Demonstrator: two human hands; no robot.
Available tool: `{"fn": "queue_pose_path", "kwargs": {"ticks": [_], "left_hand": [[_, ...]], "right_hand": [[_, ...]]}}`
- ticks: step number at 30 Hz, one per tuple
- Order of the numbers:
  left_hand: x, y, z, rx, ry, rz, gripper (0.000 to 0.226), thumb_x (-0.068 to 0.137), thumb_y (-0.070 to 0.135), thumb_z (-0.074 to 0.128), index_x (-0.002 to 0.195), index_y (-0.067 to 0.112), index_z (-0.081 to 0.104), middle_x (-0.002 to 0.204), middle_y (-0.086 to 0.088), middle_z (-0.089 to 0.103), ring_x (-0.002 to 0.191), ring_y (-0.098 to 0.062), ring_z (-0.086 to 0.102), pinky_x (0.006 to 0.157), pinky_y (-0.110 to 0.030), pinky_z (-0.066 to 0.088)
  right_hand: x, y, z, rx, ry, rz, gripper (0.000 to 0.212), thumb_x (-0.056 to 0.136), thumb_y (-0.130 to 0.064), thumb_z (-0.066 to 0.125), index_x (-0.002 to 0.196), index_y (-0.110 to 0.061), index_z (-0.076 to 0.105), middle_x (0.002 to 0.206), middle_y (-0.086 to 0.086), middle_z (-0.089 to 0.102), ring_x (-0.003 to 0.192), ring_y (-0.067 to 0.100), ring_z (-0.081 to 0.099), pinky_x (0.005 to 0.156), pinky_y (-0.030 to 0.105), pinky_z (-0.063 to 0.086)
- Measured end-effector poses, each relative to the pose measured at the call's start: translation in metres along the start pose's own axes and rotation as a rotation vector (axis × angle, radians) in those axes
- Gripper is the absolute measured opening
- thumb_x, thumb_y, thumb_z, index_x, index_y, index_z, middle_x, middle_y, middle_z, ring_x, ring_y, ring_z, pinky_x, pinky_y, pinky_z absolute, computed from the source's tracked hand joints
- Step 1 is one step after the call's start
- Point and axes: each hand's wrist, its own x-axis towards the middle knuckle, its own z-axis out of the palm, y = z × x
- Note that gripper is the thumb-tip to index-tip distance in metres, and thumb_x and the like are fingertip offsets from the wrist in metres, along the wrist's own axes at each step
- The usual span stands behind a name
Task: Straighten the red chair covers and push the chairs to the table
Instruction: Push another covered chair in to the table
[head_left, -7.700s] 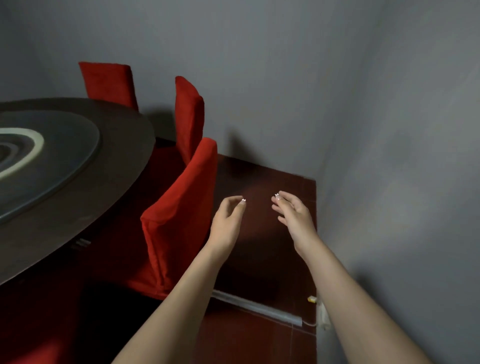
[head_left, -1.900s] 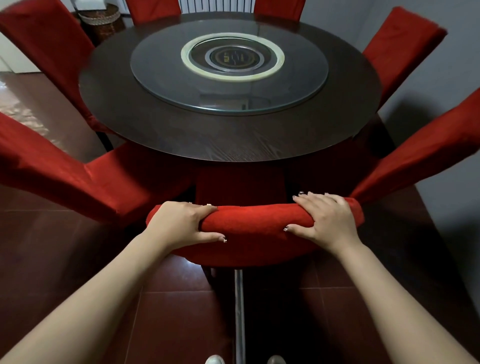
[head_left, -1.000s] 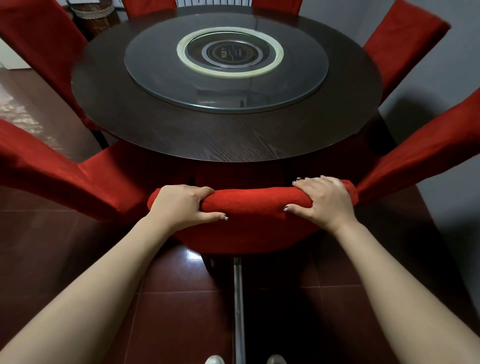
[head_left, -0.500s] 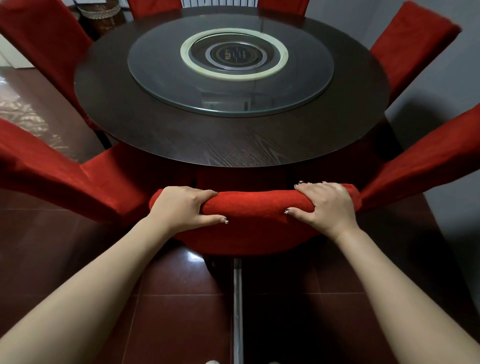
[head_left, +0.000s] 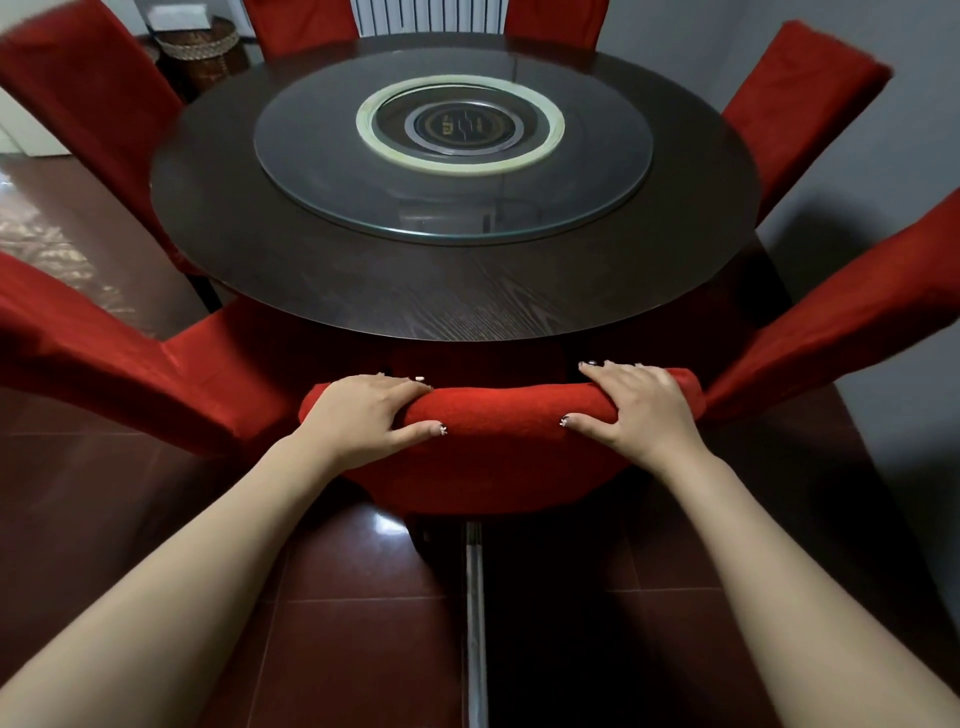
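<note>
Both hands grip the top rail of the nearest red-covered chair (head_left: 501, 415), the left hand (head_left: 363, 415) and the right hand (head_left: 641, 410) each curled over it with thumbs underneath. Its back stands just beside the near edge of the round dark worktop (head_left: 452, 306), between two neighbouring red chairs.

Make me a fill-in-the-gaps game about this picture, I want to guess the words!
1. The left hand and the right hand grip the top of the nearest chair, whose cover is ___ in colour.
2. The table has a ___ top.
3. The turntable on the table is made of clear ___.
4. The woven basket stands at the far ___ of the picture.

Missing words: red; round; glass; left.
</note>
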Motion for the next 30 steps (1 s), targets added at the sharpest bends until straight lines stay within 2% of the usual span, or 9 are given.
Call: {"fn": "queue_pose_path", "kwargs": {"ticks": [3,7,11,15,18,21,24,25,30], "left_hand": [[-0.003,0.005,-0.005,-0.079,-0.033,-0.020,0.100,0.070,0.085,0.009,0.127,0.018,0.057,0.132,0.001,0.057,0.125,-0.016,0.050,0.110,-0.035,0.028],[-0.008,0.014,-0.013,-0.207,0.055,-0.059,0.070,0.083,0.064,0.031,0.123,0.014,0.060,0.131,-0.004,0.058,0.124,-0.018,0.051,0.107,-0.036,0.031],[-0.009,0.022,-0.019,-0.283,0.132,-0.074,0.038,0.093,0.038,0.053,0.123,0.014,0.060,0.130,-0.005,0.059,0.124,-0.018,0.050,0.100,-0.023,0.031],[-0.010,0.033,-0.029,-0.378,0.161,-0.078,0.036,0.092,0.038,0.054,0.123,0.020,0.059,0.128,0.005,0.060,0.122,-0.011,0.051,0.099,-0.024,0.035],[-0.013,0.043,-0.035,-0.498,0.169,-0.087,0.034,0.092,0.036,0.056,0.122,0.022,0.059,0.124,0.006,0.061,0.117,-0.008,0.053,0.099,-0.025,0.039],[-0.017,0.058,-0.041,-0.613,0.179,-0.095,0.032,0.091,0.035,0.056,0.121,0.023,0.059,0.120,0.013,0.060,0.111,0.002,0.051,0.091,-0.011,0.035],[-0.019,0.078,-0.049,-0.726,0.185,-0.094,0.028,0.091,0.033,0.056,0.118,0.025,0.060,0.114,0.016,0.060,0.108,0.005,0.052,0.086,-0.002,0.032],[-0.020,0.086,-0.051,-0.763,0.185,-0.087,0.027,0.092,0.032,0.057,0.118,0.025,0.060,0.114,0.017,0.061,0.108,0.004,0.053,0.087,-0.002,0.034],[-0.020,0.129,-0.057,-0.909,0.167,-0.023,0.029,0.092,0.025,0.058,0.120,0.019,0.057,0.120,0.008,0.062,0.113,-0.002,0.055,0.100,-0.021,0.040]], "right_hand": [[-0.006,-0.004,-0.005,0.126,0.030,0.055,0.091,0.069,-0.080,0.033,0.136,-0.020,0.048,0.139,0.002,0.052,0.133,0.017,0.041,0.111,0.035,0.021],[-0.015,-0.014,-0.016,0.293,0.071,0.125,0.083,0.072,-0.074,0.043,0.137,-0.022,0.048,0.139,0.001,0.051,0.132,0.017,0.041,0.111,0.036,0.025],[-0.024,-0.022,-0.027,0.408,0.121,0.213,0.067,0.080,-0.061,0.054,0.136,-0.026,0.047,0.137,-0.003,0.053,0.128,0.015,0.044,0.110,0.035,0.023],[-0.037,-0.033,-0.041,0.400,0.131,0.222,0.065,0.082,-0.059,0.055,0.138,-0.027,0.045,0.144,-0.005,0.044,0.134,0.013,0.037,0.111,0.034,0.018],[-0.046,-0.042,-0.053,0.457,0.127,0.241,0.068,0.080,-0.061,0.055,0.139,-0.028,0.043,0.144,-0.004,0.045,0.134,0.014,0.037,0.114,0.042,0.023],[-0.060,-0.046,-0.062,0.597,0.128,0.287,0.067,0.079,-0.060,0.057,0.137,-0.030,0.044,0.140,-0.004,0.048,0.132,0.014,0.040,0.112,0.044,0.028],[-0.078,-0.045,-0.067,0.723,0.160,0.342,0.065,0.078,-0.061,0.058,0.135,-0.033,0.046,0.137,-0.007,0.051,0.129,0.010,0.043,0.109,0.033,0.031],[-0.085,-0.044,-0.069,0.765,0.170,0.363,0.064,0.078,-0.061,0.059,0.134,-0.033,0.046,0.136,-0.008,0.052,0.128,0.009,0.044,0.107,0.031,0.033],[-0.117,-0.035,-0.079,0.928,0.253,0.445,0.054,0.083,-0.047,0.063,0.131,-0.027,0.050,0.130,-0.005,0.055,0.122,0.007,0.050,0.109,0.038,0.036]]}}
